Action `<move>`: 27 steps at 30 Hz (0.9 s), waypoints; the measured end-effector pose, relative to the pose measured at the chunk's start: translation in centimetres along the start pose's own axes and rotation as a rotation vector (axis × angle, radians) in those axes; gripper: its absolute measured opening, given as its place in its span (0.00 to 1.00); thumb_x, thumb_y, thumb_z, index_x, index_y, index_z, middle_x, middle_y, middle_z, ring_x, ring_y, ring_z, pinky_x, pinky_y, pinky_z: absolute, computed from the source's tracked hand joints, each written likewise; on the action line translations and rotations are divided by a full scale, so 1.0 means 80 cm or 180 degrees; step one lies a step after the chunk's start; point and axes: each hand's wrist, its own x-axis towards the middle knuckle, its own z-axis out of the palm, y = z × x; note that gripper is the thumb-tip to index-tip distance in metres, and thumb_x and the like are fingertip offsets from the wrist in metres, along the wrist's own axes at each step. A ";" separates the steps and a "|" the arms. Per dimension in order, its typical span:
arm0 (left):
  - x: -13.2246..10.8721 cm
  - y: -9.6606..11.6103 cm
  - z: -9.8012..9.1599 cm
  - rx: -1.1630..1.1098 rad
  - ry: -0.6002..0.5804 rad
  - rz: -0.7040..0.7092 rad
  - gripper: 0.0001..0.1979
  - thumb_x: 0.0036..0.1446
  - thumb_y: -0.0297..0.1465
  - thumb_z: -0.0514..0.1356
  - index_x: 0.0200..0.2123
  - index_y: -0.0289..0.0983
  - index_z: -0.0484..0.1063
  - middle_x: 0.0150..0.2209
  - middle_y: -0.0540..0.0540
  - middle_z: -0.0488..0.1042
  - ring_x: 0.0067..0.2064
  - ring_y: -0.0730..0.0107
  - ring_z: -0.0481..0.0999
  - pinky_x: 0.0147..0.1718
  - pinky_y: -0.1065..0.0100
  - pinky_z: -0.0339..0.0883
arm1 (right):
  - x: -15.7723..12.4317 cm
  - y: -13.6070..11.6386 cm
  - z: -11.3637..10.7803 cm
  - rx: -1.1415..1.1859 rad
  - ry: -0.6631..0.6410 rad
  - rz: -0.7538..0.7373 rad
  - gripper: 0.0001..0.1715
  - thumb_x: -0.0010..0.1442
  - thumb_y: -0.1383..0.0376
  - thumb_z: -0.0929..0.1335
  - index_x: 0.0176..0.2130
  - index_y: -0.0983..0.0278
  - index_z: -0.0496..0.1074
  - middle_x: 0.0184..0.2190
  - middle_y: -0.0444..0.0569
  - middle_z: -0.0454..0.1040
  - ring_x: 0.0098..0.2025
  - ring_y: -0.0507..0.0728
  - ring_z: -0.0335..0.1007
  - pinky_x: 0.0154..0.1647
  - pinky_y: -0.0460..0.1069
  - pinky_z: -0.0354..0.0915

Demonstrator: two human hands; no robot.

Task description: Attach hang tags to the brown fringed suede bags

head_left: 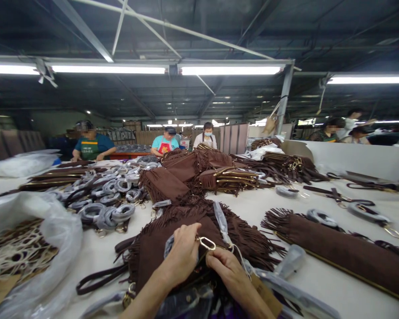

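In front of me lies a brown fringed bag [149,261], a dark strap loop [99,279] trailing from its left side. My left hand [182,248] is closed over a plastic-wrapped coiled strap [168,246], mostly hidden by the palm and fingers. Between my hands shows a gold clasp [207,243], joined to the left hand's side. Just below it, my right hand [225,265] is closed in a pinch at the bag's upper edge. What its fingertips hold is hidden. Beside that hand are a white cord [241,257] and a brown paper tag [266,294].
Wrapped strap coils [109,215] lie in a heap at left, behind a clear plastic bag [63,239] of pale cords. Brown bags [186,170] are piled ahead; another fringed bag [346,252] lies at right. Co-workers [164,141] stand across the white table [239,204].
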 end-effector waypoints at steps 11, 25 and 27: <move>-0.007 0.004 -0.011 -0.0633 -0.0230 0.0320 0.12 0.63 0.28 0.48 0.40 0.40 0.71 0.39 0.48 0.76 0.44 0.66 0.72 0.62 0.54 0.52 | 0.001 0.004 0.002 -0.0155 0.0081 -0.0093 0.20 0.59 0.51 0.61 0.23 0.60 0.56 0.23 0.40 0.56 0.28 0.54 0.53 0.30 0.48 0.53; 0.010 0.005 -0.025 -0.1023 0.0420 0.0030 0.11 0.56 0.26 0.52 0.25 0.36 0.72 0.30 0.46 0.75 0.34 0.67 0.72 0.35 0.69 0.64 | -0.021 0.012 0.001 -0.0764 0.0518 -0.0238 0.14 0.63 0.56 0.62 0.38 0.58 0.74 0.30 0.47 0.76 0.31 0.59 0.72 0.33 0.49 0.67; 0.008 0.007 -0.027 -0.1633 0.0212 -0.0245 0.10 0.53 0.28 0.53 0.24 0.36 0.72 0.26 0.48 0.75 0.29 0.70 0.71 0.29 0.71 0.62 | -0.025 0.008 -0.006 -0.0775 0.0543 -0.0310 0.11 0.61 0.57 0.65 0.36 0.59 0.73 0.31 0.47 0.76 0.33 0.59 0.73 0.35 0.49 0.68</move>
